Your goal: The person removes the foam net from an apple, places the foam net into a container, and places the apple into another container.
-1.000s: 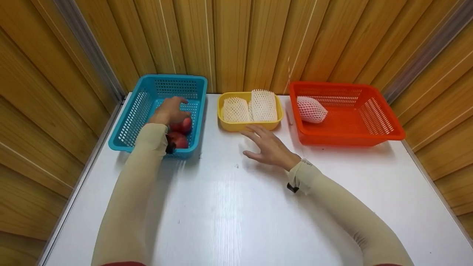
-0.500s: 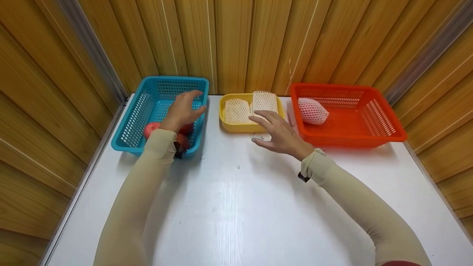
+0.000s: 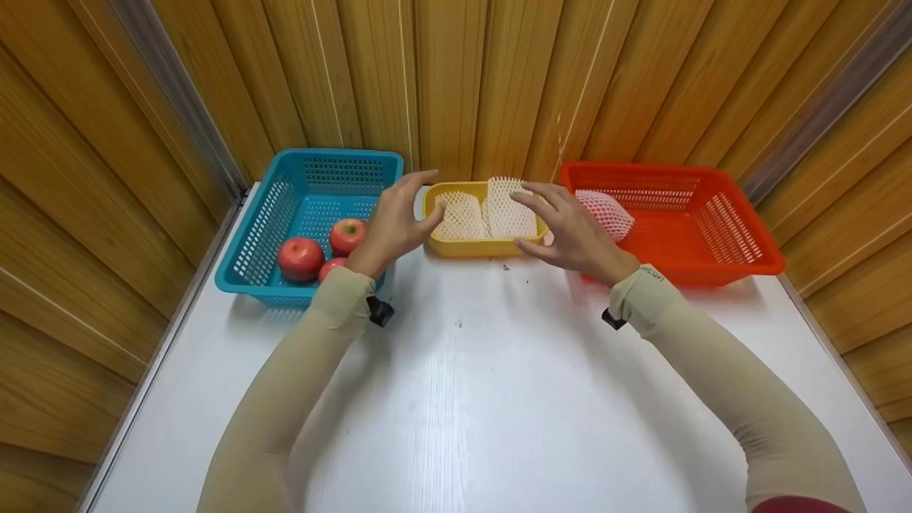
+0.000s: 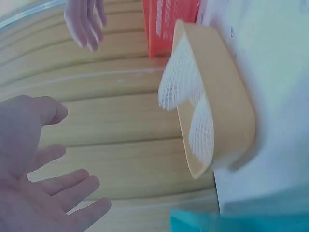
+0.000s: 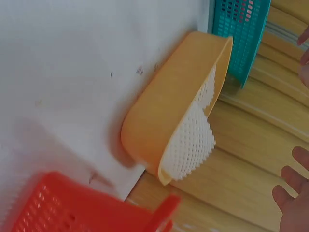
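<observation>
My left hand (image 3: 397, 222) hovers between the blue basket and the yellow container (image 3: 476, 249), fingers spread and nothing held, as its palm (image 4: 24, 193) in the left wrist view confirms. At the container's right side my right hand (image 3: 578, 231) is raised, thumb and fingers apart around nothing. Two white foam fruit nets stand in the container, a lower left one (image 3: 456, 216) and a taller right one (image 3: 507, 214), whose edge the right fingertips overlap in the head view. Three red apples show in the blue basket, one (image 3: 300, 258) at the left, another (image 3: 346, 236) behind, the third partly hidden by my left wrist.
The blue basket (image 3: 239, 279) stands at the left, against the wood-panelled wall. On the right is a red basket (image 3: 684, 273) holding a pinkish fruit in a foam net (image 3: 613, 215), partly behind my right hand. The white table (image 3: 463, 399) spreads out in front.
My left hand has come out from over the blue basket and moved right to the yellow container, uncovering the apples. The right hand has shifted right and farther back.
</observation>
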Motion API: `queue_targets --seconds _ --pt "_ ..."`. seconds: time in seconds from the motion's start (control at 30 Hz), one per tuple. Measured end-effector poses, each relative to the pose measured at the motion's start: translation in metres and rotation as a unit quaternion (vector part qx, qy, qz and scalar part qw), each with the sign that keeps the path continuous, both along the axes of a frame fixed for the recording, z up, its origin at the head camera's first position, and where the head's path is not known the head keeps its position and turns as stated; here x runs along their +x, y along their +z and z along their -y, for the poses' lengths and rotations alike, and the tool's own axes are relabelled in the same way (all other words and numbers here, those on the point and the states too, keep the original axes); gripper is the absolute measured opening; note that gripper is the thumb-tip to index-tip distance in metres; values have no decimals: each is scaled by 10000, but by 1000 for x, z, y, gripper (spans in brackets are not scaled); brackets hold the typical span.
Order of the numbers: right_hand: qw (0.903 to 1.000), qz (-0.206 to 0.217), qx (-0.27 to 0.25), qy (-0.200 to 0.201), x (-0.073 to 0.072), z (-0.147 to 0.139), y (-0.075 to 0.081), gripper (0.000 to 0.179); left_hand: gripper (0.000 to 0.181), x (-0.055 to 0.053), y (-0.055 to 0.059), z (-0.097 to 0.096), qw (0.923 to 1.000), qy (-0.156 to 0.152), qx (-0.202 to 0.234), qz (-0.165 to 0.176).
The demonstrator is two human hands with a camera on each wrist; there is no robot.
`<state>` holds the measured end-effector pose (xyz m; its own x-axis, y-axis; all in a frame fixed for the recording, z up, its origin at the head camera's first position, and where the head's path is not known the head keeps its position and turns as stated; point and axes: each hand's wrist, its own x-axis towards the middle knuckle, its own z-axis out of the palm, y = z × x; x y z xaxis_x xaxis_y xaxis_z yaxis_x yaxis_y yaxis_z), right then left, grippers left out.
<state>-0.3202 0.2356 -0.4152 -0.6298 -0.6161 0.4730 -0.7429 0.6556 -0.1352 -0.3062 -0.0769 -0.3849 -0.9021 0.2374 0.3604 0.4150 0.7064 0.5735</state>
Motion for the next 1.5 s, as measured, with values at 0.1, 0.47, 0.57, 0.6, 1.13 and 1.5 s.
queue_targets --seconds 0.1,0.47,0.57,0.6,1.13,1.5 --pt "9997 102 3 -244 -4 -11 4 77 57 6 -4 -10 9997 -156 119 -117" --pt "9948 459 76 -908 -26 -46 17 76 58 21 -24 -39 9959 -549 585 -424" --pt "9918 639 42 -1106 -31 -54 18 76 59 23 -28 -47 9945 -629 685 -487" --pt "9908 688 43 -1163 -33 -56 18 76 59 23 -30 -49 9940 -661 700 -522" --pt "9775 1345 33 -1626 -51 -87 14 81 57 26 -52 -81 9850 -1130 960 -881" --pt "9642 1850 294 -1878 -61 -101 16 91 51 28 -62 -97 9854 -1113 1057 -741"
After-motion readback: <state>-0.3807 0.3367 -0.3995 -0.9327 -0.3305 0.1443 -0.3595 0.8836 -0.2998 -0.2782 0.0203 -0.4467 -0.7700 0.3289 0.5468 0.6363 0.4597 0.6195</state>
